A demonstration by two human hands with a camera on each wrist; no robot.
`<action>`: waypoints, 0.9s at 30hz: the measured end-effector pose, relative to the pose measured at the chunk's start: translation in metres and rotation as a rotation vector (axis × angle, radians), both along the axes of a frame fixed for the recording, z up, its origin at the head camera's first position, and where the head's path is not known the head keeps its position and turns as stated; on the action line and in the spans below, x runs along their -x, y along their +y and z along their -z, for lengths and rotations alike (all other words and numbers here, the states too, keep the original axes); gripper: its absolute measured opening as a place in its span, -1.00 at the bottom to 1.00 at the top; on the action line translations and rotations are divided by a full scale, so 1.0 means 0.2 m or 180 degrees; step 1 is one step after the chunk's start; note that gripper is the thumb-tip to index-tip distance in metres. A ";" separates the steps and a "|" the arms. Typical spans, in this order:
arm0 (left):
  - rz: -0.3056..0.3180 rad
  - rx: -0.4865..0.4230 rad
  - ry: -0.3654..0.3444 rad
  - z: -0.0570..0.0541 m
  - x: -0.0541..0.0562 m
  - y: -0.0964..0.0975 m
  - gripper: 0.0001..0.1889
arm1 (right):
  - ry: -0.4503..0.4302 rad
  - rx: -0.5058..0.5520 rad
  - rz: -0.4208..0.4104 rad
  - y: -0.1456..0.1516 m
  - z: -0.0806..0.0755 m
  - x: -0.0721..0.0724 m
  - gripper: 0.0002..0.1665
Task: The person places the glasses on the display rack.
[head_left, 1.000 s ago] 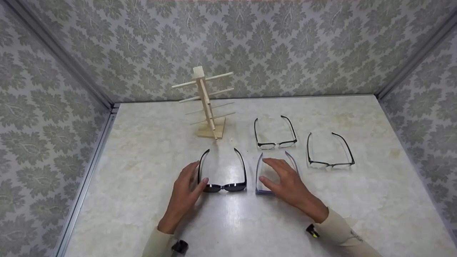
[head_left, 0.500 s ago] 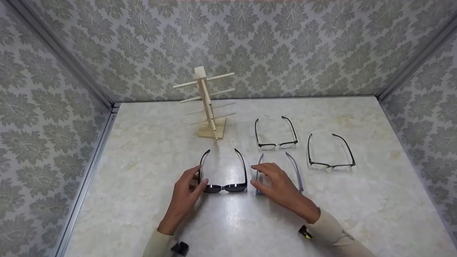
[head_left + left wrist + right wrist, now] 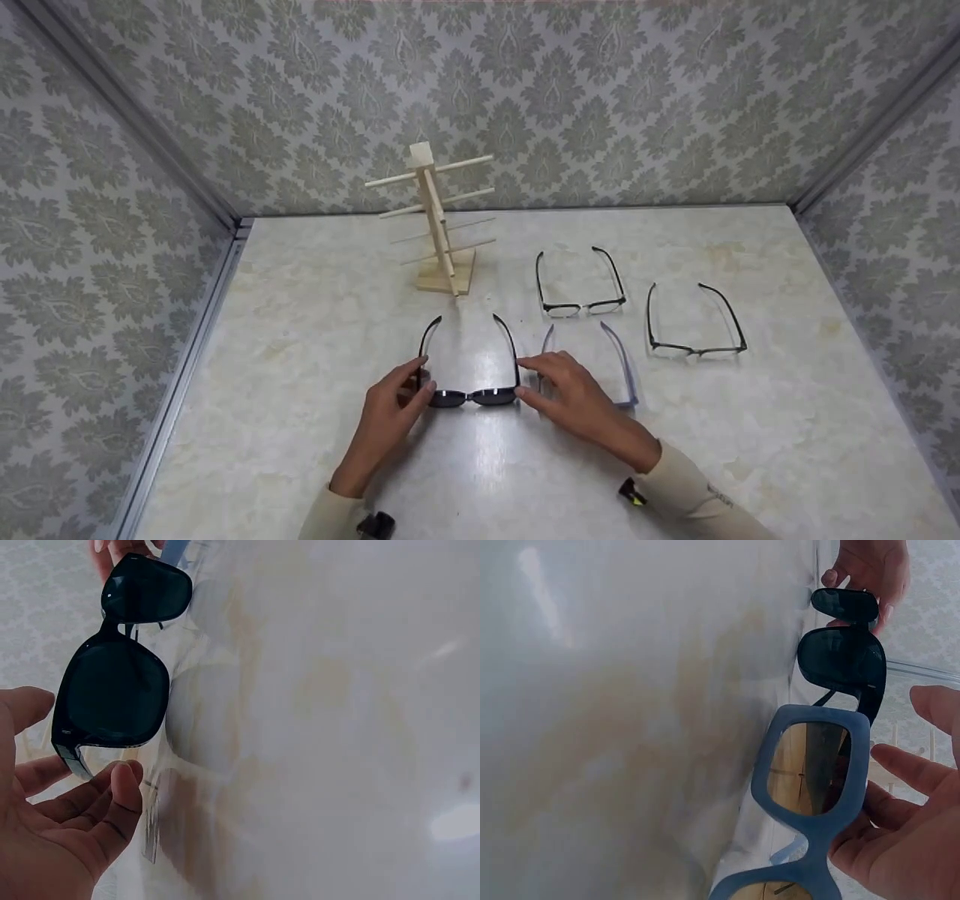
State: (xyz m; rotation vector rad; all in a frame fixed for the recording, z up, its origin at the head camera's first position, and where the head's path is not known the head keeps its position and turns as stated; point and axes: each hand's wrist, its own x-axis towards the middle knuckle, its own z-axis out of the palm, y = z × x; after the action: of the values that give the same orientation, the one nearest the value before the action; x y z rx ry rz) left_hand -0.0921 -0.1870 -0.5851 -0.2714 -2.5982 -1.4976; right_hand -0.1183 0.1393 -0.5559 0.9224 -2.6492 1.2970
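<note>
Black sunglasses (image 3: 471, 397) lie on the table with temples spread and pointing away, lenses toward me. My left hand (image 3: 386, 420) is at their left hinge, thumb in front and fingers beside the temple; the left wrist view shows the thumb apart from the frame. At the other hinge is my right hand (image 3: 581, 409), its thumb and index fingertips close to the right temple; contact cannot be told. Under and behind that hand lie blue-framed glasses (image 3: 855, 765), partly hidden in the head view. Neither hand visibly pinches the sunglasses.
A wooden eyeglass rack (image 3: 435, 217) with several pegs stands at the back, left of centre. Dark-rimmed glasses (image 3: 583, 307) lie behind the blue pair, and another dark pair (image 3: 697, 350) lies to the right. Patterned walls (image 3: 525, 97) enclose the table (image 3: 300, 300).
My right hand has moved left, from over the blue-framed glasses to the right side of the sunglasses. The left hand has stayed almost in place; the glasses have not moved.
</note>
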 end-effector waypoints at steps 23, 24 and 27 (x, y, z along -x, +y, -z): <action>-0.0045 -0.0359 -0.0162 -0.03 0.00 0.02 -0.49 | -0.0333 0.0215 0.0082 -0.05 0.01 0.01 -0.58; -0.0038 -0.0381 -0.0164 -0.04 0.00 0.02 -0.48 | -0.0351 0.0245 0.0089 -0.05 0.01 0.01 -0.58; -0.0008 -0.0425 -0.0193 -0.06 0.00 0.03 -0.46 | -0.0441 0.0315 0.0127 -0.04 -0.01 0.01 -0.57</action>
State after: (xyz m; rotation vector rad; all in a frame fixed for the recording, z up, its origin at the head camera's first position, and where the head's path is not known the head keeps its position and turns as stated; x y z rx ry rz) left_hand -0.0921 -0.1816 -0.5732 -0.2116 -2.5275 -1.6950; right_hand -0.1199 0.1304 -0.5541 0.7903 -2.6591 1.5197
